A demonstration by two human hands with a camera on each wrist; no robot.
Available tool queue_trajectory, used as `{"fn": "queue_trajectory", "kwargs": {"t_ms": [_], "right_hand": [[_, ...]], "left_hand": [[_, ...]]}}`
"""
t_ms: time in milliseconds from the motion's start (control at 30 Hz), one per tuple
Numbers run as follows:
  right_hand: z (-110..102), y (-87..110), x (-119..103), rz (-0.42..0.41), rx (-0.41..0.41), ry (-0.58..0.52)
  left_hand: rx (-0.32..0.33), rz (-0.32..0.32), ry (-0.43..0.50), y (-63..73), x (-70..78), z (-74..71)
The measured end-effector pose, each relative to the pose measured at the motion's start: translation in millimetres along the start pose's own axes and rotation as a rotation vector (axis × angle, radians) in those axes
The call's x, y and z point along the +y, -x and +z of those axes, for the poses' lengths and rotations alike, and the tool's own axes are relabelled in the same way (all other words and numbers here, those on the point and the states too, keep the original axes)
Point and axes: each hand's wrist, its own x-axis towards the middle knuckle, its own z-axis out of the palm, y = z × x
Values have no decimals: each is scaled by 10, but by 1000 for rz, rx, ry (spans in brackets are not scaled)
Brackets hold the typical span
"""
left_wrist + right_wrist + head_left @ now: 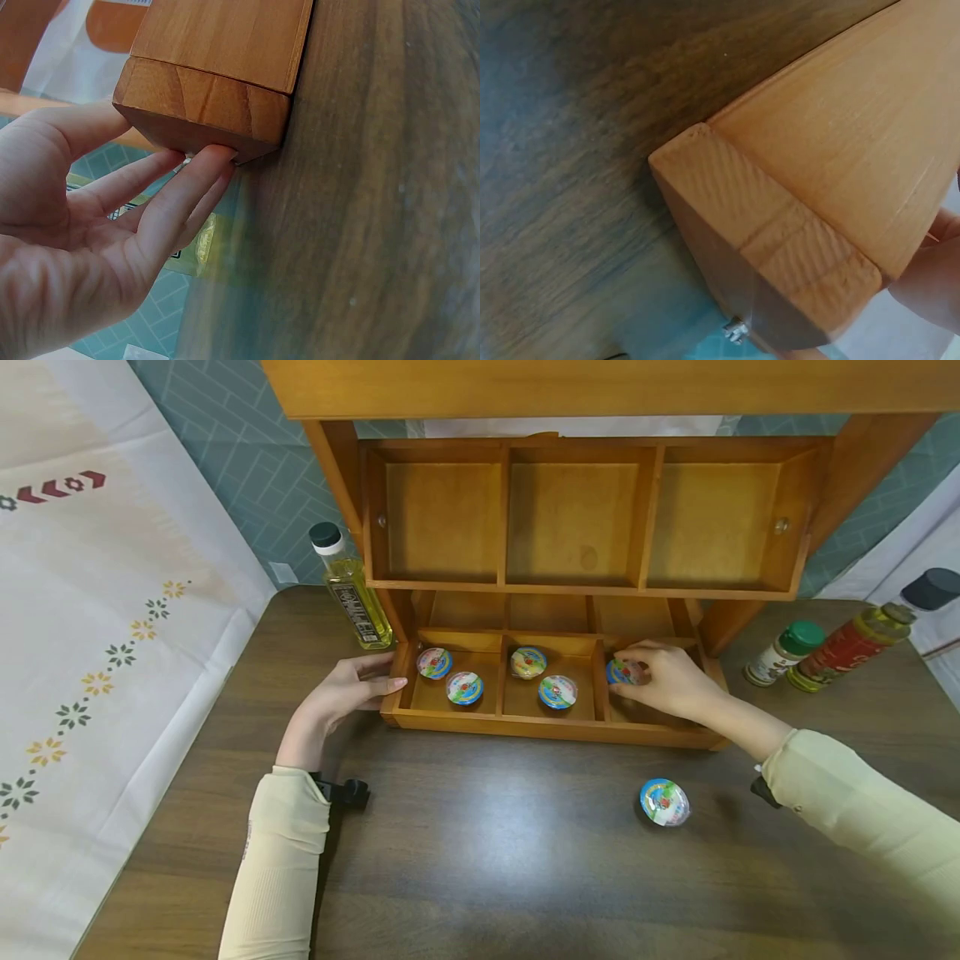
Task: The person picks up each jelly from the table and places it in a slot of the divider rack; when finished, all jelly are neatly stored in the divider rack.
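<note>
My right hand (667, 679) is inside the right compartment of the lower wooden drawer (450, 724), pinching a small jelly cup (619, 672) with a printed lid. My left hand (341, 693) holds the drawer's left side, its thumb over the top edge and its fingers against the outer face. In the left wrist view those fingers (202, 169) touch the wood near the corner. Two jelly cups lie in the left compartment, one of them a pink-and-blue cup (434, 663), and two in the middle, including a yellowish cup (528, 662). Another jelly cup (664, 802) sits on the table.
Above the drawer a three-part upper tray (577, 518) hangs tilted forward in the wooden frame. An oil bottle (356, 597) stands at the left. To the right are a green-capped shaker (783, 653) and a red-labelled bottle (847, 647). The wooden table (465, 860) spreads in front.
</note>
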Motion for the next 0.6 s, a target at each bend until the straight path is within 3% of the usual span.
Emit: {"fn": "queue_trajectory", "kwargs": {"t_ms": [333,600], "right_hand": [[42,-21,12,42,51,-73],[45,9,30,21,62,-74]], "left_hand": [[-7,2,1,13,14,0],[-3,-4,5,14,2,0]]}}
